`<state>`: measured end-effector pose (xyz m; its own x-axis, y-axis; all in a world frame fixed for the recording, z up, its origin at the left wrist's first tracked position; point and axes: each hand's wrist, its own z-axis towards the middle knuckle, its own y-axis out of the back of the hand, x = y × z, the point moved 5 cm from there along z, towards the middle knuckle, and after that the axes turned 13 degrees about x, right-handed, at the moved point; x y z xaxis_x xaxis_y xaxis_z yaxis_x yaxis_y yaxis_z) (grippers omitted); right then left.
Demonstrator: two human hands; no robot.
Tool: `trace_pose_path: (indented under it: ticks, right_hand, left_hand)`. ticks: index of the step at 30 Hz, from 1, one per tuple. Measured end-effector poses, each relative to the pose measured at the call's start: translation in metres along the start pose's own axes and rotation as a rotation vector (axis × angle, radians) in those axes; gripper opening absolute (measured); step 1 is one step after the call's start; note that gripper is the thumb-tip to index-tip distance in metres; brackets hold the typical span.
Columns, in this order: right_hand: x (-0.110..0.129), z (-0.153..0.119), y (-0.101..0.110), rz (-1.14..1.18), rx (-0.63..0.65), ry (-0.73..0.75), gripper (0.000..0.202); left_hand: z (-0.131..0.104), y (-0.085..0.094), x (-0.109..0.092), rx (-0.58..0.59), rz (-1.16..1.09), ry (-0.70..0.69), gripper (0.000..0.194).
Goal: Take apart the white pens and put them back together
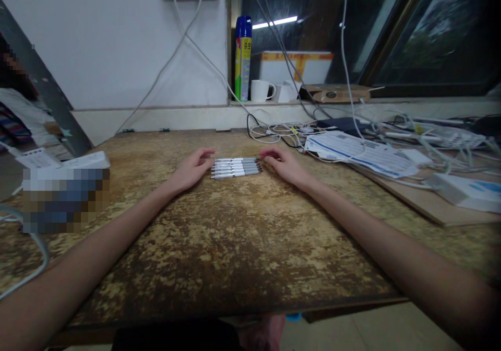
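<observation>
Several white and grey pens (235, 168) lie side by side in a flat row on the worn wooden table (235, 246), pointing left to right. At their left ends is my left hand (192, 169), its fingers loosely curved and the thumb apart from them. My right hand (285, 166) rests by the right ends in much the same pose, fingers and thumb apart. Neither hand is wrapped round a pen. Whether the fingertips touch the pen ends I cannot tell.
Tangled white cables (274, 131) and a printed sheet (360, 152) cover the table's back right. A power strip (465, 191) lies at the right. On the sill stand a spray can (243, 61) and a white mug (261, 90). Blurred-out items (64, 199) are at the left.
</observation>
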<state>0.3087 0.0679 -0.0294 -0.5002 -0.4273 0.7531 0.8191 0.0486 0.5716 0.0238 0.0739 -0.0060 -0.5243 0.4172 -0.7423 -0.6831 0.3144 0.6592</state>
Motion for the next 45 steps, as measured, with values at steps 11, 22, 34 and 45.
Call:
trace_pose_path:
  ticks: [11, 22, 34, 45]
  right_hand:
    - [0.003, -0.001, -0.004, -0.025, 0.034, -0.012, 0.024]
    - [0.018, -0.005, -0.011, -0.105, 0.117, -0.02, 0.028]
    - [0.035, -0.012, -0.008, -0.237, 0.102, 0.095, 0.021]
    - [0.073, -0.026, -0.022, -0.521, 0.309, 0.272, 0.012]
  left_hand:
    - [0.002, -0.003, 0.005, 0.014, 0.089, -0.03, 0.046]
    - [0.002, -0.004, -0.002, 0.043, 0.241, -0.04, 0.045]
    - [-0.001, -0.005, -0.001, 0.029, 0.3, -0.031, 0.042]
    - [-0.024, -0.026, -0.065, -0.007, 0.606, -0.388, 0.026]
